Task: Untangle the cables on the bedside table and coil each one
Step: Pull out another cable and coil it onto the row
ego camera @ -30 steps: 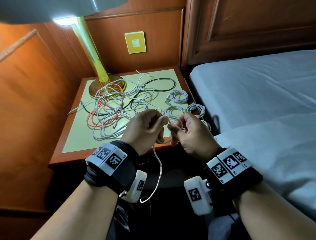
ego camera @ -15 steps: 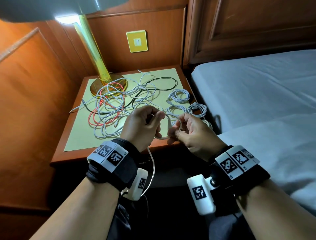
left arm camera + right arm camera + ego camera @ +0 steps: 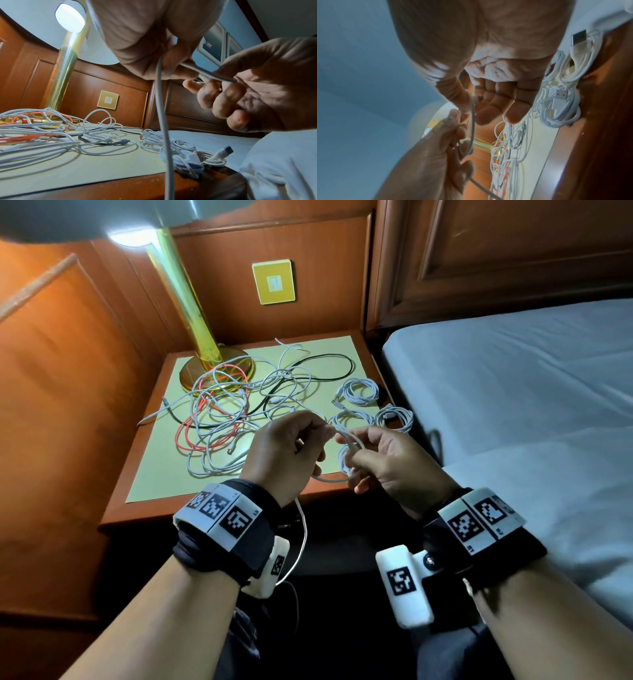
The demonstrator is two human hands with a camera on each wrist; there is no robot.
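Left grip [image 3: 287, 450]: fingers curled round white cable [image 3: 346, 436]
Right grip [image 3: 387, 463]: pinches same cable's loop, above table [image 3: 219, 508] front edge
Tangle [image 3: 233, 412]: table centre
Coiled cables [image 3: 359, 392]: right side

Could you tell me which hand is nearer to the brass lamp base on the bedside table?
The left hand. It is in front of the lamp base, by the tangle, while the right hand is further over toward the bed, both holding the white cable.
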